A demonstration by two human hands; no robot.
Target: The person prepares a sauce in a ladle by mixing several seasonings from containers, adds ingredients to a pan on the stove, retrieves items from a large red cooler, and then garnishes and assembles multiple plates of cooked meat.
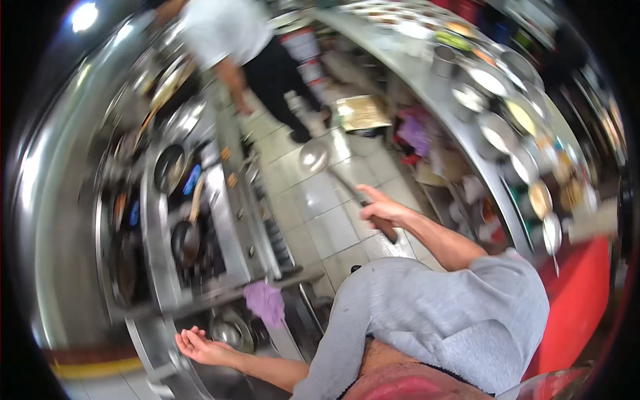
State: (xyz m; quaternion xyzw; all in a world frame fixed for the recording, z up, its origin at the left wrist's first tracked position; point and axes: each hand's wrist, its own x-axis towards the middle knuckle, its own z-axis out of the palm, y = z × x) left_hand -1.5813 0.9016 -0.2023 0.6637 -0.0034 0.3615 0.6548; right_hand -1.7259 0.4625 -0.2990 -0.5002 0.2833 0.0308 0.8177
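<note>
My right hand (385,208) is closed around the dark handle of a long metal ladle (313,157), whose round bowl points away over the tiled floor. At the lower left, my left hand (200,347) is held palm up with loosely bent fingers and nothing in it. Beside those fingers is a round metal bowl (228,332) in a sink-like recess. A purple cloth (265,303) hangs over the edge just beyond it.
A steel stove (230,227) with a dark pan (187,241) and another pan (171,168) runs along the left. Ahead stands a co-worker (230,37) in a white shirt. Several bowls of food line the right counter (427,87). A gold-coloured square tin (362,113) sits low beyond the ladle.
</note>
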